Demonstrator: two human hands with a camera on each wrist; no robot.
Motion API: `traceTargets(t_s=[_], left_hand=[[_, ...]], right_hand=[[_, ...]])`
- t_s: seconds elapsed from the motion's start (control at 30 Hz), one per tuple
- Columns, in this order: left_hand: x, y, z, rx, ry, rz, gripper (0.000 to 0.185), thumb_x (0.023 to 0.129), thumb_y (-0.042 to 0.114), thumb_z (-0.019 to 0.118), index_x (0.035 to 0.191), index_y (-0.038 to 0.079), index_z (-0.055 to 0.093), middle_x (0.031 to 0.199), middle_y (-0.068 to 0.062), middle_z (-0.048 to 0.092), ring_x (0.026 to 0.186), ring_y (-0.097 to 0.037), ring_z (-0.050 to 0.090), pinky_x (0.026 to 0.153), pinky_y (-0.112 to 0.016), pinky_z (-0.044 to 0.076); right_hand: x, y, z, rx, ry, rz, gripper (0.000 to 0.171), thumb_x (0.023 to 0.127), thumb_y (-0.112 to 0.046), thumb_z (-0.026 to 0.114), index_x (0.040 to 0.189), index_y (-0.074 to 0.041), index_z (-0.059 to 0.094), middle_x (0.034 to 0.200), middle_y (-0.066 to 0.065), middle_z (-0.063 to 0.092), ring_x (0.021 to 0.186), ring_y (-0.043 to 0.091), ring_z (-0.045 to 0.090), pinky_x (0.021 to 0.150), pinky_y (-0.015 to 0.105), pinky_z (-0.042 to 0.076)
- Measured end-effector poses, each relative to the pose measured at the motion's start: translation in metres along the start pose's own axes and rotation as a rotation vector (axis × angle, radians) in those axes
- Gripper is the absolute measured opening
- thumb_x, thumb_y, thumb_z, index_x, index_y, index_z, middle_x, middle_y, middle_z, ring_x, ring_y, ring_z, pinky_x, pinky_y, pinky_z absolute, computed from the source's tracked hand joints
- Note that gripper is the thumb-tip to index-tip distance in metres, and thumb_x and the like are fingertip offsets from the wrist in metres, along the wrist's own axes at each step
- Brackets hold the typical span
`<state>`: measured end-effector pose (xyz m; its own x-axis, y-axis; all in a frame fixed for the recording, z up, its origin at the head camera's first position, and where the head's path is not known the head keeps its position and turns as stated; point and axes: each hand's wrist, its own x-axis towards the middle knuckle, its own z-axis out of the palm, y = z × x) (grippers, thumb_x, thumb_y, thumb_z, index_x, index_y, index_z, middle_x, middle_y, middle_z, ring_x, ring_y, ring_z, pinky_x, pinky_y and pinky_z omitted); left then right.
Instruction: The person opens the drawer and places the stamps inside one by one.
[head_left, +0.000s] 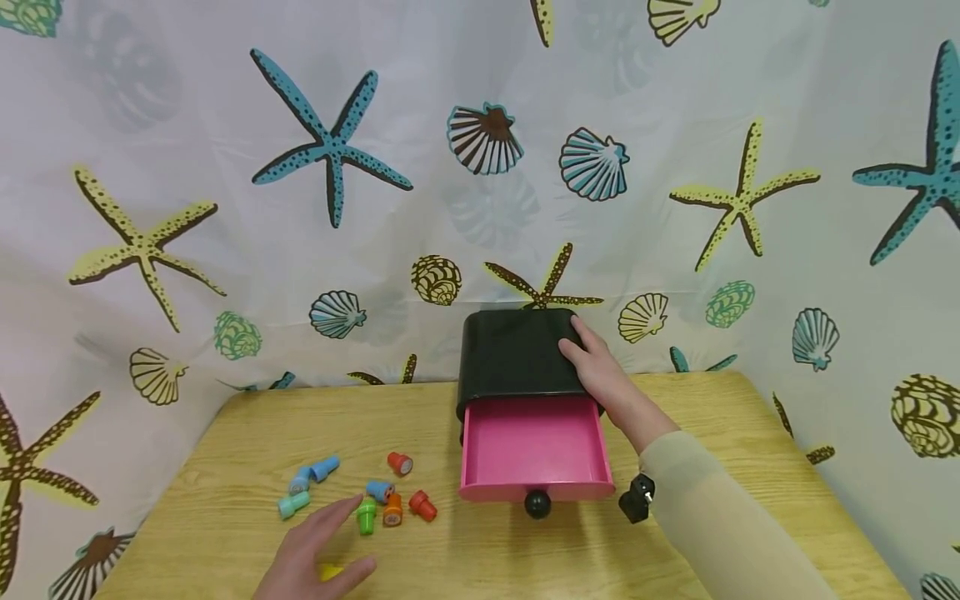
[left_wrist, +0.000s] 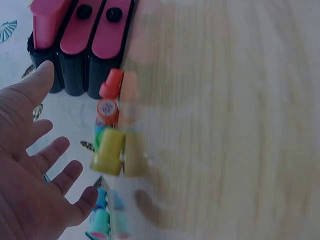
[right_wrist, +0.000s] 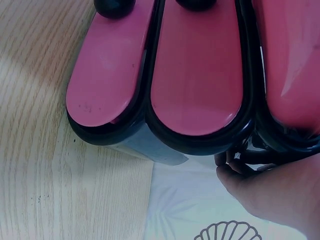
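A black drawer unit [head_left: 517,354] with pink fronts stands at the back of the table, its empty top drawer [head_left: 534,437] pulled out by a round black knob [head_left: 537,504]. My right hand [head_left: 606,375] rests on its right edge, thumb on top and the other fingers along the side. At the lower left my left hand [head_left: 311,554], fingers spread and holding nothing, hovers over a yellow toy stamp [left_wrist: 111,152] that it partly covers in the head view. Just beyond its fingertips are a green stamp [head_left: 366,515] and an orange stamp [head_left: 392,510].
Two red stamps [head_left: 422,505], several blue ones [head_left: 325,468] and a teal one [head_left: 293,504] lie scattered on the wooden table [head_left: 750,467]. A small black object [head_left: 637,498] is near my right sleeve. A shell-patterned curtain [head_left: 405,217] hangs behind and at the sides.
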<state>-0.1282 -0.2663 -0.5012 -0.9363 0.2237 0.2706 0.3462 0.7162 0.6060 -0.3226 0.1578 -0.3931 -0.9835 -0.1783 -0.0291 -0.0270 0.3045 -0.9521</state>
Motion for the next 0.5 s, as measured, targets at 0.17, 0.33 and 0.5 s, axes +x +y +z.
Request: traceTargets(t_s=[0.17, 0.33, 0.5], left_hand=[[-0.008, -0.023, -0.006, 0.052, -0.002, 0.014, 0.079, 0.092, 0.034, 0.093, 0.155, 0.002, 0.059, 0.146, -0.019, 0.067, 0.130, -0.049, 0.064, 0.099, -0.071, 0.054], [-0.015, -0.037, -0.009, 0.116, 0.020, 0.041, 0.082, 0.087, 0.036, 0.097, 0.153, 0.003, 0.062, 0.144, -0.014, 0.070, 0.127, -0.043, 0.067, 0.097, -0.064, 0.057], [-0.017, -0.045, -0.014, 0.082, -0.064, -0.015, 0.081, 0.090, 0.044, 0.094, 0.152, 0.003, 0.063, 0.145, -0.017, 0.068, 0.129, -0.045, 0.066, 0.101, -0.068, 0.055]], right_hand=[[-0.001, -0.002, 0.000, -0.003, 0.003, -0.006, 0.071, 0.120, -0.040, 0.044, 0.179, -0.024, 0.009, 0.185, 0.012, 0.000, 0.170, 0.036, -0.003, 0.134, 0.061, 0.010], [0.000, -0.001, 0.001, -0.010, 0.004, -0.002, 0.071, 0.120, -0.040, 0.044, 0.179, -0.024, 0.009, 0.185, 0.012, 0.000, 0.170, 0.036, -0.003, 0.134, 0.061, 0.010], [0.000, 0.001, 0.001, -0.006, 0.008, -0.003, 0.071, 0.120, -0.040, 0.044, 0.179, -0.024, 0.010, 0.185, 0.012, 0.000, 0.170, 0.036, -0.003, 0.134, 0.060, 0.010]])
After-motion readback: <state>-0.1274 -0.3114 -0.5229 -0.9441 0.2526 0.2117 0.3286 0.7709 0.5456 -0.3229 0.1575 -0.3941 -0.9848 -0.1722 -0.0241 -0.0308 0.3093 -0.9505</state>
